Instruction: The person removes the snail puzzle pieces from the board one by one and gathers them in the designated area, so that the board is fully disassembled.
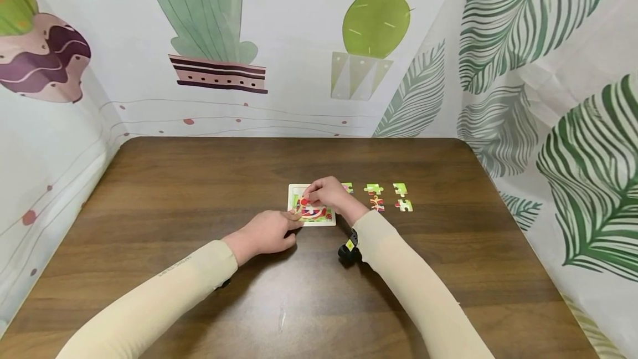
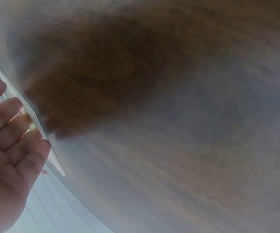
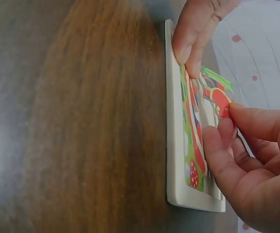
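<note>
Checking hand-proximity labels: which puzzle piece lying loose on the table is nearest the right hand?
The green-and-pink piece, left end of the far row, beside the right hand; the other four loose pieces lie farther right.

Bright, even light fills the head view; soft shadows lie beside the 2 sleeves [image 1: 164, 292], pale glare whitens the near counter [image 1: 199, 181], and the wall [image 1: 299, 26] stretches toward the edges. The left wrist view is hazy, its broad dark shadow blurred. The right wrist view shows the right hand [image 3: 256, 160] more crisply, with whitish glare far left.
</note>
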The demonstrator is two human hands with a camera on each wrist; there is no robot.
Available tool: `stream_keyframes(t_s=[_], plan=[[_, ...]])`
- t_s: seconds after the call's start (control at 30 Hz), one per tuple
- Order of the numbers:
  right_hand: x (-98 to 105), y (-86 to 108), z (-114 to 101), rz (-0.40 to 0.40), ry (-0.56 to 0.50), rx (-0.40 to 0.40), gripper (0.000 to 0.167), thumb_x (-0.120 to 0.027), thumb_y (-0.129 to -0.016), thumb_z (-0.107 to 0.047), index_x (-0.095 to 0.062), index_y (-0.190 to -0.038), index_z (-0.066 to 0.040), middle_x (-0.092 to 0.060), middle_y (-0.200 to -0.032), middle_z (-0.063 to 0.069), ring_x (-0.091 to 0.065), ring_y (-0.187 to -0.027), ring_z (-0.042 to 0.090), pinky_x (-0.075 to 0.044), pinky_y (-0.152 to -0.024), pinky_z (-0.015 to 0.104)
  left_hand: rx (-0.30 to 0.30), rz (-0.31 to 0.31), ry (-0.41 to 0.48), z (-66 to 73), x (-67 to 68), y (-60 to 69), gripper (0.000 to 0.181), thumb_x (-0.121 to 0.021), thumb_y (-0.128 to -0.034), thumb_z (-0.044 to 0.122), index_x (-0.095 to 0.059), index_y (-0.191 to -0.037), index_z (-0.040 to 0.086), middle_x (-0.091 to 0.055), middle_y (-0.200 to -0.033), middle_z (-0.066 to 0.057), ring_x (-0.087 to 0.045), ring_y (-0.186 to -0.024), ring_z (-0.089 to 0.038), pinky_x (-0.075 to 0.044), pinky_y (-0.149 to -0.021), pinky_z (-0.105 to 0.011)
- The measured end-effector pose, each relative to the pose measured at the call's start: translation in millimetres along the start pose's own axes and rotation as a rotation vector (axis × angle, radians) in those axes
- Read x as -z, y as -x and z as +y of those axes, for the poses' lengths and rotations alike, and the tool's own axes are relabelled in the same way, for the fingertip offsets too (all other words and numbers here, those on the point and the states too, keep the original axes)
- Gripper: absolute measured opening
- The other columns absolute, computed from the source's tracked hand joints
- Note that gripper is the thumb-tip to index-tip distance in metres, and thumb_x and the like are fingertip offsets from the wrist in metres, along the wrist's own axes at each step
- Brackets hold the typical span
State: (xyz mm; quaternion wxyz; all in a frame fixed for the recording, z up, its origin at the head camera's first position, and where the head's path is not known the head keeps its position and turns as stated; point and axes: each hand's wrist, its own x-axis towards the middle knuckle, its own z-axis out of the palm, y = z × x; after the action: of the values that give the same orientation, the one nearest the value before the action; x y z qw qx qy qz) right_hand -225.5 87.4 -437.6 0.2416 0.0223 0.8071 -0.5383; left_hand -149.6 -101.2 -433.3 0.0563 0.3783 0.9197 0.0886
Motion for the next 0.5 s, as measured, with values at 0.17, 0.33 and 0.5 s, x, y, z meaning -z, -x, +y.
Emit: stream_keyframes(t_s=[0.17, 0.33, 0.5], plan=[[8.6, 6.9, -3.2, 0.011, 0.064, 0.012, 0.015, -0.068, -0.095, -0.006, -0.075, -0.104, 0.003, -0.07, -0.089, 0.005, -0.063, -0.076, 0.009, -0.059, -0.073, 0.022, 0.001, -0.005, 0.004, -0.6, -1.3, -0.4, 0.039, -0.062, -0.0915, 0.019, -0.074, -0.126, 0.006, -0.071, -0.134, -0.013, -0.069, -0.123, -0.027, -0.058, -0.098, -0.043], [23.5, 14.5, -9.5, -0.003, 0.112, 0.024, 0.016, -0.067, -0.095, -0.006, -0.075, -0.106, 0.003, -0.072, -0.096, 0.008, -0.065, -0.08, 0.011, -0.062, -0.079, 0.027, 0.019, -0.007, 0.012, -0.1, -1.7, 0.2, 0.039, -0.061, -0.0921, 0.019, -0.073, -0.127, 0.006, -0.069, -0.136, -0.015, -0.068, -0.126, -0.029, -0.058, -0.098, -0.044], [39.5, 18.9, -12.1, -0.022, 0.159, 0.011, 0.017, -0.068, -0.094, -0.006, -0.074, -0.108, 0.003, -0.073, -0.1, 0.01, -0.066, -0.084, 0.013, -0.063, -0.088, 0.034, 0.025, 0.0, 0.007, 0.7, -2.2, 0.6, 0.04, -0.061, -0.0918, 0.019, -0.073, -0.127, 0.005, -0.068, -0.137, -0.015, -0.067, -0.127, -0.029, -0.057, -0.099, -0.045]])
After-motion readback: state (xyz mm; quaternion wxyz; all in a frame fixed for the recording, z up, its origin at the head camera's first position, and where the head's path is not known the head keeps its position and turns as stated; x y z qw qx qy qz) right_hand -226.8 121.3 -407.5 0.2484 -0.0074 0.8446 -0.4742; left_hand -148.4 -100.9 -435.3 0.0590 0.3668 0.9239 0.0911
